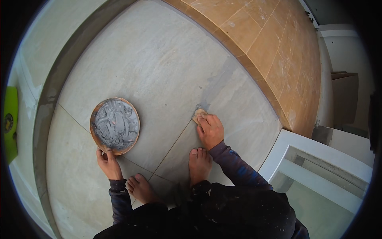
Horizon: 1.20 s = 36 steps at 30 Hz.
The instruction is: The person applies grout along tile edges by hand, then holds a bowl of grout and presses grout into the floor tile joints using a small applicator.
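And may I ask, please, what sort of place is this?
Probably a tiled space under construction or repair. The left hand holds the rim of a bowl of grey paste, a grey streak marks the pale floor tiles, and the right hand presses a tan pad there.

The head-worn fisheye view looks steeply down onto the pale grey tiled floor (167,59), near enough to show the bare left hand (109,165), left of centre, and the bare right hand (211,130), near centre; black, white-flecked clothing (242,207) fills the lower edge's middle.
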Available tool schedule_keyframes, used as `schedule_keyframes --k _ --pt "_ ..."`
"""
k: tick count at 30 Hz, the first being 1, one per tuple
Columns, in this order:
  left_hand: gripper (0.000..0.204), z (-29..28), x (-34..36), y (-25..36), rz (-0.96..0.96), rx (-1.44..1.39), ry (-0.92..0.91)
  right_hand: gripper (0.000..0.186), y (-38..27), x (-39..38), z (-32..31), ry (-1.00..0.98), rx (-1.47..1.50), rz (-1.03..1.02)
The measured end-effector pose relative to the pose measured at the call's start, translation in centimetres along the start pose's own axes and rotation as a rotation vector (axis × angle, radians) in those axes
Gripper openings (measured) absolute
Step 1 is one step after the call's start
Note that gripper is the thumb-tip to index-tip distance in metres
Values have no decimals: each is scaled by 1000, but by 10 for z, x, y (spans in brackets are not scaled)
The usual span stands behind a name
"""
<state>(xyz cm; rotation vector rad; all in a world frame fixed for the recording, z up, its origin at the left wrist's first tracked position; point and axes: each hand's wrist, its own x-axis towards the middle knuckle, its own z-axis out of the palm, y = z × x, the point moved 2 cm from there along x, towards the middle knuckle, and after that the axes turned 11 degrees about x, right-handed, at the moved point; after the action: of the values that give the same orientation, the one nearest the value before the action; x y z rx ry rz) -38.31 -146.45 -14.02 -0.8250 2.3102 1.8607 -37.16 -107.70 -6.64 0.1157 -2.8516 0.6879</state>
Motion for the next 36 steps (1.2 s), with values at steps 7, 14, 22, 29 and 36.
schedule_keyframes --k 7,14,22,29,36 --pt "42 -10 -10 -24 0 73 -41 31 26 -12 -32 124 239 253" --pt "41 6 -21 4 -86 -154 -44 33 42 4 -22 99 15 61" --pt "31 -45 -10 -42 -307 -347 -217 40 -77 -95 7 -195 294 14" --pt "49 -55 -31 -24 -286 -466 -189 32 -27 -52 0 -59 -22 -92" --pt "53 -79 -50 -32 -330 -473 -134 36 -54 -109 -3 -175 198 54"
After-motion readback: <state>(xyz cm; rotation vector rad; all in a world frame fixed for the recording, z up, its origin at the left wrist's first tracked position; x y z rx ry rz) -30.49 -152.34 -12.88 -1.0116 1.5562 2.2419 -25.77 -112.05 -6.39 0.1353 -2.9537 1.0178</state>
